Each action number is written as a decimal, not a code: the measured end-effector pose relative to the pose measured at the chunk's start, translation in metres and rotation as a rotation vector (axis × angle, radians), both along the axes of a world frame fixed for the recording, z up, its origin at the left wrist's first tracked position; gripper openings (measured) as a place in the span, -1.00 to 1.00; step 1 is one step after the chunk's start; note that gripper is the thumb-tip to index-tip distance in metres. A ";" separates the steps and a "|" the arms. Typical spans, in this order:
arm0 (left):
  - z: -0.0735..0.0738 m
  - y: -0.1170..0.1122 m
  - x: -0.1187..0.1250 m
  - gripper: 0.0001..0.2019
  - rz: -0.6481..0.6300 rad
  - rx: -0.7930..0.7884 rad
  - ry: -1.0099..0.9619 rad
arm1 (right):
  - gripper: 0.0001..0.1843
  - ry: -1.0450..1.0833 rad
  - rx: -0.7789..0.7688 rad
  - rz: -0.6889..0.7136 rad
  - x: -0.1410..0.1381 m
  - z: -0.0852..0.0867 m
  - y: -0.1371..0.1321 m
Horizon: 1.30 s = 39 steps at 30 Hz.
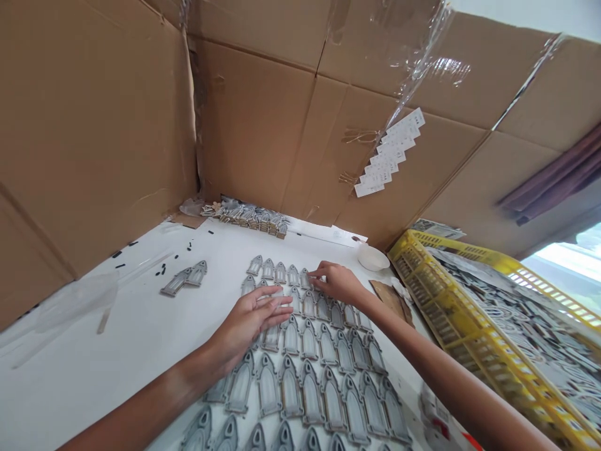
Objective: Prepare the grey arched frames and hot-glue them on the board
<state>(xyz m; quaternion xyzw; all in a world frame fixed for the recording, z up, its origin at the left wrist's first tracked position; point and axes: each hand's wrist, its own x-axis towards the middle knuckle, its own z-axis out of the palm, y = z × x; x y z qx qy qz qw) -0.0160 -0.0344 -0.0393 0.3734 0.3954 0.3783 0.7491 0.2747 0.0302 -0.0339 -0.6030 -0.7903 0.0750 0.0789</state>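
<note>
Small grey pieces shaped like pointed-arch windows [310, 391] lie in several rows on the white table. My right hand [339, 282] is at the far row, thumb and fingers closed around the edge of its last grey arched window piece [305, 279]. Over the rows to the left hovers my left hand [253, 319], its fingers apart and nothing visible in them; it hides some pieces beneath. Two more arched pieces [185, 277] lie overlapping, apart from the rows, on the left.
Stacked small pieces [256, 217] lie along the cardboard wall [263, 125]. A white bowl [373, 257] stands beside a yellow plastic crate [422, 294] filled with cut pieces. White tags [389, 153] hang on the cardboard. Black bits [164, 269] and clear plastic [79, 307] lie left.
</note>
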 end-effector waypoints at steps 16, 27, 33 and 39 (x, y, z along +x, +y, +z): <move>0.000 -0.001 -0.001 -0.64 -0.005 0.021 -0.014 | -0.65 -0.074 -0.007 0.015 -0.005 -0.002 -0.012; -0.003 -0.001 -0.001 -0.65 -0.010 0.023 -0.055 | -0.59 0.366 -0.066 0.075 -0.034 0.024 -0.012; -0.003 -0.001 -0.001 -0.59 -0.018 0.035 -0.069 | -0.66 0.585 -0.235 0.178 -0.067 0.033 -0.028; -0.001 -0.001 0.002 -0.72 0.042 0.007 -0.063 | -0.54 0.800 -0.276 0.123 -0.070 0.028 -0.017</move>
